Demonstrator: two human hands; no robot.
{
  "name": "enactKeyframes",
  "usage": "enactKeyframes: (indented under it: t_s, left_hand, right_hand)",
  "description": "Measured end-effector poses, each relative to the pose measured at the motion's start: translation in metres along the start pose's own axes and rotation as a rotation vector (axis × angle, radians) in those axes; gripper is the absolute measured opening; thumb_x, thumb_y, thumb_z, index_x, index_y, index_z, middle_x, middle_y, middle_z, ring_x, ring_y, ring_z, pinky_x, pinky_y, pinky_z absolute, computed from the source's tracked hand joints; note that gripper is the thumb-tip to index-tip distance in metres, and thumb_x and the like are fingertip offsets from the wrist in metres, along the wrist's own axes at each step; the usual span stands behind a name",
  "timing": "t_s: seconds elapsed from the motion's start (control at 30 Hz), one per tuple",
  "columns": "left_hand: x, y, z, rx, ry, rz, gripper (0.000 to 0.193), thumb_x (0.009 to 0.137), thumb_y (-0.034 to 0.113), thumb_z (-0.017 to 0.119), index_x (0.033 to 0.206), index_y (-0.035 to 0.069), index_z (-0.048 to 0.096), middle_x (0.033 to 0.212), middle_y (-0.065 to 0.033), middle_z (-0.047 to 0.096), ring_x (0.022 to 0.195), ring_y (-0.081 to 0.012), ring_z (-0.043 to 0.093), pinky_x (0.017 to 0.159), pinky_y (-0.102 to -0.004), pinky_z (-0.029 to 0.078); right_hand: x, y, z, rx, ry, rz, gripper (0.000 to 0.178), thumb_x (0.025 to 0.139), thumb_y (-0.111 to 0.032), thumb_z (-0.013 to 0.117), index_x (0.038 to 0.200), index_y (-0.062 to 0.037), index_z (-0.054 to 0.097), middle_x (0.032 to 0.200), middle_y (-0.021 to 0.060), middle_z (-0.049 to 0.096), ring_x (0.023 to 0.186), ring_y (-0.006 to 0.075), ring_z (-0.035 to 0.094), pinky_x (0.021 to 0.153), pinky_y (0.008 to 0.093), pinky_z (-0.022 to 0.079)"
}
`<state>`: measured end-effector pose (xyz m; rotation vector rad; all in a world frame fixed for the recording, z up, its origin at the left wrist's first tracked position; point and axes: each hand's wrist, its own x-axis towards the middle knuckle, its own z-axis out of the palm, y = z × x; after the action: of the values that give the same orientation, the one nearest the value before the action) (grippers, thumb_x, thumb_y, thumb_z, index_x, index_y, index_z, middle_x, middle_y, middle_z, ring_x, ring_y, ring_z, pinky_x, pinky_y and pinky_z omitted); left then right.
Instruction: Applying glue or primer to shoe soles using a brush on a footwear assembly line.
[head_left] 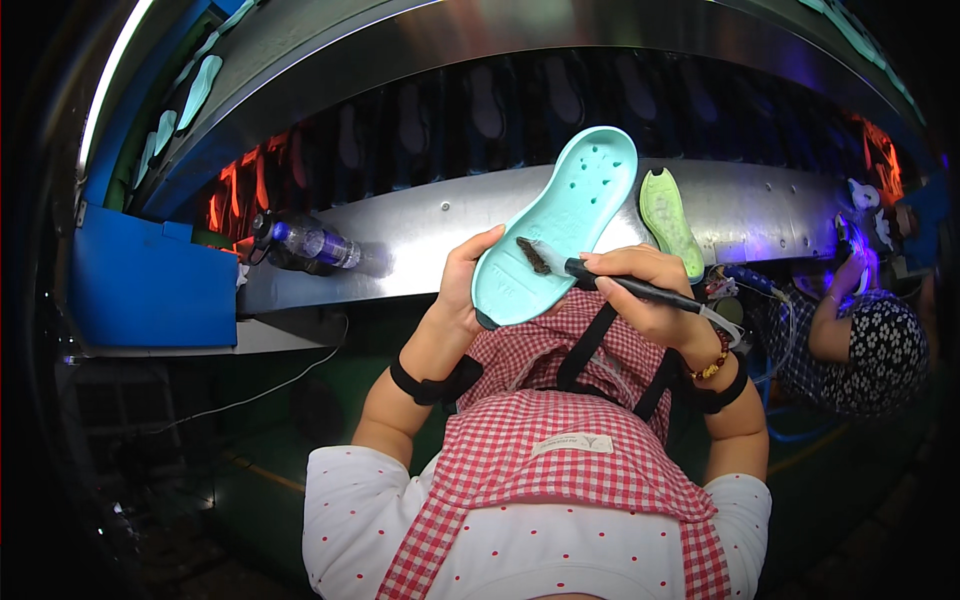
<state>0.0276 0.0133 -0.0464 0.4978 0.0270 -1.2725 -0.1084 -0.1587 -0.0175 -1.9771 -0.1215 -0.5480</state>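
Observation:
A turquoise shoe sole (575, 205), with several small holes in its toe half, is tilted up in front of me. My left hand (462, 275) is closed on its heel end, along the left edge. A brush with a black handle (640, 289) is gripped in my right hand (665, 322). Its dark-tipped bristles meet the sole's inner face near the heel; a cord-like white strand trails at the handle's rear. Just right of the turquoise sole, a light green sole (670, 218) lies on the metal ledge (410, 225).
Dark sole shapes line the conveyor (490, 105) beyond the ledge, with red-glowing heaters (240, 195) at both ends. A water bottle (315, 245) lies at left beside a blue machine housing (150, 275). At right, a co-worker in a flowered cap (885, 350) works under violet light.

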Motion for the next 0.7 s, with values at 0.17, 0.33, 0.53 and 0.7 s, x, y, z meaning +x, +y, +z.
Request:
enactKeyframes:
  t_s: [0.17, 0.33, 0.53, 0.7]
  left_hand:
    - [0.004, -0.002, -0.002, -0.016, -0.024, -0.011, 0.051, 0.087, 0.03, 0.036, 0.123, -0.006, 0.035, 0.114, -0.0259, 0.049, 0.098, -0.0366, 0.055, 0.076, -0.0512, 0.049]
    - [0.005, -0.014, 0.005, -0.009, 0.091, 0.025, 0.049, 0.089, 0.031, 0.034, 0.124, -0.004, 0.034, 0.114, -0.0217, 0.051, 0.097, -0.0338, 0.057, 0.076, -0.0487, 0.051]
    - [0.029, -0.025, 0.004, 0.125, 0.163, 0.159, 0.044, 0.089, 0.025, 0.04, 0.126, 0.003, 0.034, 0.112, -0.0148, 0.052, 0.096, -0.0242, 0.057, 0.077, -0.0381, 0.052]
    - [0.028, -0.018, -0.002, 0.138, 0.203, 0.17, 0.043, 0.088, 0.025, 0.039, 0.123, 0.0, 0.037, 0.112, -0.0168, 0.053, 0.098, -0.0267, 0.057, 0.082, -0.0378, 0.05]
  right_hand:
    - [0.005, 0.007, 0.001, -0.139, 0.169, -0.022, 0.015, 0.072, -0.001, 0.061, 0.087, -0.0004, 0.063, 0.085, 0.0137, 0.065, 0.078, 0.0232, 0.063, 0.069, 0.0291, 0.046]
    - [0.019, 0.047, 0.007, -0.021, 0.364, 0.145, 0.019, 0.072, -0.003, 0.063, 0.091, -0.0002, 0.064, 0.09, 0.0153, 0.063, 0.08, 0.0232, 0.061, 0.071, 0.0291, 0.046]
    - [0.023, 0.064, 0.034, -0.215, 0.269, 0.12, 0.027, 0.073, -0.013, 0.064, 0.096, 0.0018, 0.062, 0.091, 0.0193, 0.062, 0.079, 0.0281, 0.058, 0.074, 0.0333, 0.046]
    - [0.021, 0.049, 0.043, -0.283, 0.199, 0.05, 0.029, 0.072, -0.012, 0.06, 0.095, 0.0057, 0.06, 0.089, 0.0219, 0.062, 0.075, 0.0294, 0.059, 0.07, 0.0343, 0.047]
